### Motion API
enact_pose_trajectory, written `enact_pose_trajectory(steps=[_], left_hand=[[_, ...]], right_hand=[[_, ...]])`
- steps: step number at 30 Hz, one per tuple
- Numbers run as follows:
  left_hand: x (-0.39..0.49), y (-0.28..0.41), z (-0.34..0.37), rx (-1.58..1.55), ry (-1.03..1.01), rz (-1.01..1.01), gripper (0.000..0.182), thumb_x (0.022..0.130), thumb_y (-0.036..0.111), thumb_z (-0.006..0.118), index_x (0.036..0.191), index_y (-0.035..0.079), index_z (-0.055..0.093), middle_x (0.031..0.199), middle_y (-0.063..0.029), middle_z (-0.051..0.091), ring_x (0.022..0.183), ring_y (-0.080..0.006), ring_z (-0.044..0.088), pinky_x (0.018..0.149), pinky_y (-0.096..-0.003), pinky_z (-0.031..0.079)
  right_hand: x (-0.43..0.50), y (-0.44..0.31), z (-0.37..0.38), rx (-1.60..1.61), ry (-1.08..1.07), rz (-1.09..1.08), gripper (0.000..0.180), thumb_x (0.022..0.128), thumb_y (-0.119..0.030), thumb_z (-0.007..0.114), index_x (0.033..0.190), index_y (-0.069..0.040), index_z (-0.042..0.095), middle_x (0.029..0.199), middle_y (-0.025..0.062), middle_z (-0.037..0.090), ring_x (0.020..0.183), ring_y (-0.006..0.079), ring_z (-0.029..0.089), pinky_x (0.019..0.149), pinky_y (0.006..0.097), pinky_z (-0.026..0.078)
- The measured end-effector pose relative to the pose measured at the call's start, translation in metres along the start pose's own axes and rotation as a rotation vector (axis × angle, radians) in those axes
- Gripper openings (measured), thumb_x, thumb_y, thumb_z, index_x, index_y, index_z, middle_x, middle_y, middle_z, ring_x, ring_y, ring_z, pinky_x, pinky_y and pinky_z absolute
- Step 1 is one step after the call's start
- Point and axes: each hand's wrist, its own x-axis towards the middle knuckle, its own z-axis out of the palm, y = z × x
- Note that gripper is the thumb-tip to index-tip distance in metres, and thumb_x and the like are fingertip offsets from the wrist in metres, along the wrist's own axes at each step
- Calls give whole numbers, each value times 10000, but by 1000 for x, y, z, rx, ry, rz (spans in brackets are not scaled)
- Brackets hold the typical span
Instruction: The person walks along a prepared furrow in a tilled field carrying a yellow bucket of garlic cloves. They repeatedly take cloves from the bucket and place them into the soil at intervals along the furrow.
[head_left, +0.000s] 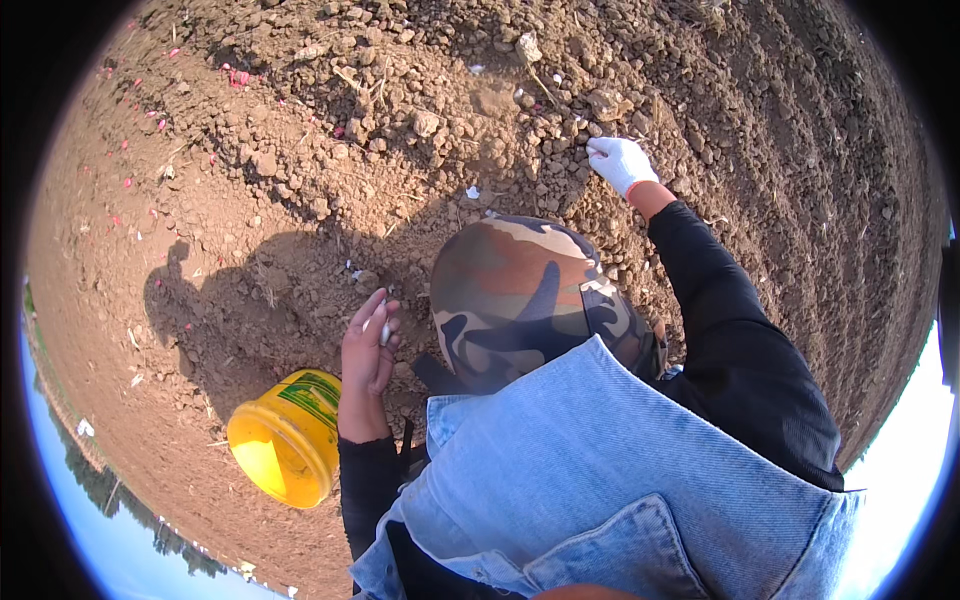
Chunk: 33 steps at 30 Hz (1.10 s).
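Note:
My left hand (373, 341), bare, is raised over the soil beside my camouflage-clad knee, its fingers curled around small white pieces (385, 332) that look like garlic cloves. Out to the right, my right hand (621, 163) wears a white knitted glove with an orange cuff. Its fingertips are pinched together close to the clods; whether something small is between them is hidden. White pieces lie in the loose soil near that hand, one of them (557, 79) just above it.
A yellow plastic bucket (283, 439) with a green label stands left of my left forearm, its mouth facing the camera. Pink-red pieces (239, 77) are scattered over the soil at the upper left. Cloddy tilled soil (780, 187) with shallow furrows extends to the right.

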Motion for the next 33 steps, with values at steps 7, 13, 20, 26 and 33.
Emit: enact_pose_trajectory(steps=[7,13,20,26,33], left_hand=[[5,-4,8,7,11,-17,403,972,118,594,1359,37,516,1088,-63,656,762,-78,580,628,-209,487],[6,2,18,-3,0,-12,404,969,120,598,1356,34,516,1086,-60,653,758,-76,577,629,-216,481],[5,-2,16,-19,11,-31,393,968,123,600,1346,43,528,1080,-57,657,757,-73,573,629,-211,476],[9,-6,8,-25,1,-16,392,966,133,606,1343,52,534,1060,-51,663,761,-72,575,629,-212,476],[14,-7,7,-30,-21,-31,389,971,132,597,1346,56,529,1084,-49,655,759,-74,579,627,-210,468]], right_hand=[[12,-9,17,225,31,22,344,880,-322,654,1092,-57,714,1043,163,710,990,328,664,884,372,505],[43,-25,22,-137,-134,99,255,873,-288,633,992,-86,733,994,143,710,973,354,657,850,436,517],[51,-22,30,-71,-86,119,279,811,-304,673,992,-103,744,1000,146,712,946,364,662,846,454,522],[26,-24,13,49,-51,-35,280,867,-312,652,1036,-105,734,979,142,712,943,327,663,843,391,508],[36,-43,7,-183,-144,107,372,866,-425,594,967,-100,747,941,146,711,915,355,659,817,437,511]])
